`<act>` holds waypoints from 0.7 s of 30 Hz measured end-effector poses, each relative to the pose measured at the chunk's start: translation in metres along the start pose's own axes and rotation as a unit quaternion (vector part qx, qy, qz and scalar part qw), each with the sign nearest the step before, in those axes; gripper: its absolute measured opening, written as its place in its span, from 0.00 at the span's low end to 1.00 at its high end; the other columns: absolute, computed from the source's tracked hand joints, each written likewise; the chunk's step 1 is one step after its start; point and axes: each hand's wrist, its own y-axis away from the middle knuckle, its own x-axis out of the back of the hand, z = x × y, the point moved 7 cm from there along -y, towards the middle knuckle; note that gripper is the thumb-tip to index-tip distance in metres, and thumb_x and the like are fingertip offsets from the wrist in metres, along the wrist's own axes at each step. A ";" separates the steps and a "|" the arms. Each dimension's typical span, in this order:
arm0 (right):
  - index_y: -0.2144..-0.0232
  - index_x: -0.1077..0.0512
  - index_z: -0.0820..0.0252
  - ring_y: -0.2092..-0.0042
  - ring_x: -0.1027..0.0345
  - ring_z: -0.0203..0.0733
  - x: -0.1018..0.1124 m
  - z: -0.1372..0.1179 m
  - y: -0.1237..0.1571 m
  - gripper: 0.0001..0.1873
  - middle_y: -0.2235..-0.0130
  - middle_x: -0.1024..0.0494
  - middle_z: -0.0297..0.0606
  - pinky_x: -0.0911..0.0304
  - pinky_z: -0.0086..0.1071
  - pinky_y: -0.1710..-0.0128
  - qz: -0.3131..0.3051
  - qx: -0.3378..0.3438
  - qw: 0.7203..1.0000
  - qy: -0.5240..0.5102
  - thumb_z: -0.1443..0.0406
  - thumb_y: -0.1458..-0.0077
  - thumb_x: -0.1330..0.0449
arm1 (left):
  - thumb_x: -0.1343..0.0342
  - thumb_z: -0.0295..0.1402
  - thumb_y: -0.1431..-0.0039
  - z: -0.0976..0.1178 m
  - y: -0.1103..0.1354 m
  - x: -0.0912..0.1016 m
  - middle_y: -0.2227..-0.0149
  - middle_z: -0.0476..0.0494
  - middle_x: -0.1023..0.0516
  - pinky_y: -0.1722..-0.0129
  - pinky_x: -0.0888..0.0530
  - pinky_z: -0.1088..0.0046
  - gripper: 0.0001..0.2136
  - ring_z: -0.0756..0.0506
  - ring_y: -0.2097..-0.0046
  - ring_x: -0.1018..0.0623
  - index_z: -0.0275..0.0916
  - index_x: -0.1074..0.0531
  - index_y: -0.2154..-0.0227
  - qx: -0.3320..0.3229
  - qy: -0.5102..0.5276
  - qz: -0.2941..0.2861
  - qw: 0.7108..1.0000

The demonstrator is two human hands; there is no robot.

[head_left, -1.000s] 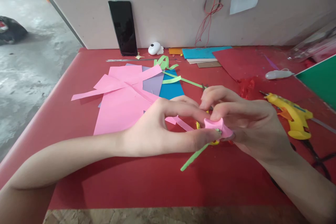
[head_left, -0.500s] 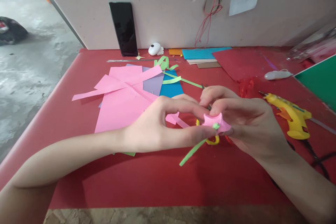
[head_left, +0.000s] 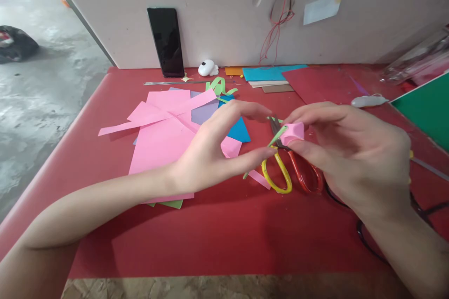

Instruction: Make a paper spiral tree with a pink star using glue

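Pink paper bud [head_left: 293, 132] pinched in right hand [head_left: 354, 156], left hand [head_left: 213, 149] open beside, bare red tabletop [head_left: 210, 233] toward near edge.

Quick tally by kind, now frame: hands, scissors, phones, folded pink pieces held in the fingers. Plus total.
Hands: 2, left hand and right hand
Scissors: 1, scissors lying on the red table under the hands
Phones: 1, phone leaning on the wall
Folded pink pieces: 1, folded pink piece pinched in the right hand's fingers
Total: 5
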 end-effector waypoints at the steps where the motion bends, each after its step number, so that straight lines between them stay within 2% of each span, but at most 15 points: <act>1: 0.64 0.24 0.54 0.61 0.29 0.31 -0.001 -0.001 0.001 0.13 0.63 0.22 0.27 0.32 0.28 0.61 0.001 0.006 1.000 0.004 0.74 0.52 0.32 | 0.40 0.32 0.41 0.003 0.000 0.001 0.57 0.40 0.21 0.51 0.23 0.69 0.10 0.47 0.53 0.21 0.36 0.31 0.58 -0.018 -0.016 0.009 1.000; 4: 0.64 0.25 0.54 0.59 0.28 0.31 -0.005 -0.008 0.003 0.14 0.63 0.22 0.27 0.31 0.28 0.57 0.003 0.038 0.999 -0.003 0.75 0.52 0.33 | 0.40 0.31 0.41 0.011 0.001 0.006 0.60 0.43 0.20 0.53 0.24 0.66 0.07 0.47 0.57 0.22 0.37 0.29 0.60 -0.068 -0.059 0.042 0.995; 8: 0.64 0.25 0.54 0.58 0.28 0.32 -0.006 -0.015 0.007 0.14 0.62 0.23 0.28 0.29 0.31 0.55 0.027 0.056 0.998 -0.017 0.76 0.51 0.34 | 0.41 0.33 0.40 0.019 0.004 0.008 0.62 0.46 0.20 0.53 0.25 0.64 0.07 0.47 0.59 0.23 0.42 0.25 0.59 -0.111 -0.131 0.072 0.983; 14: 0.65 0.25 0.54 0.64 0.30 0.32 -0.006 -0.019 0.010 0.12 0.67 0.23 0.28 0.31 0.33 0.63 0.043 0.052 0.998 -0.007 0.74 0.51 0.34 | 0.41 0.32 0.40 0.027 0.010 0.006 0.62 0.47 0.20 0.44 0.31 0.57 0.09 0.45 0.57 0.24 0.46 0.24 0.58 -0.155 -0.183 0.075 0.968; 17: 0.66 0.25 0.55 0.65 0.31 0.33 -0.007 -0.022 0.011 0.13 0.69 0.24 0.29 0.32 0.33 0.65 0.044 0.058 0.997 -0.021 0.75 0.53 0.34 | 0.43 0.34 0.40 0.025 0.009 0.004 0.64 0.49 0.22 0.37 0.37 0.52 0.10 0.45 0.56 0.24 0.50 0.25 0.56 -0.146 -0.200 0.056 0.967; 21: 0.68 0.25 0.57 0.67 0.32 0.30 -0.007 -0.016 0.013 0.10 0.69 0.24 0.28 0.33 0.30 0.67 0.042 0.003 0.999 -0.028 0.73 0.53 0.32 | 0.43 0.37 0.40 0.017 0.006 0.003 0.66 0.51 0.23 0.34 0.44 0.45 0.10 0.44 0.54 0.25 0.54 0.25 0.55 -0.101 -0.200 0.013 0.975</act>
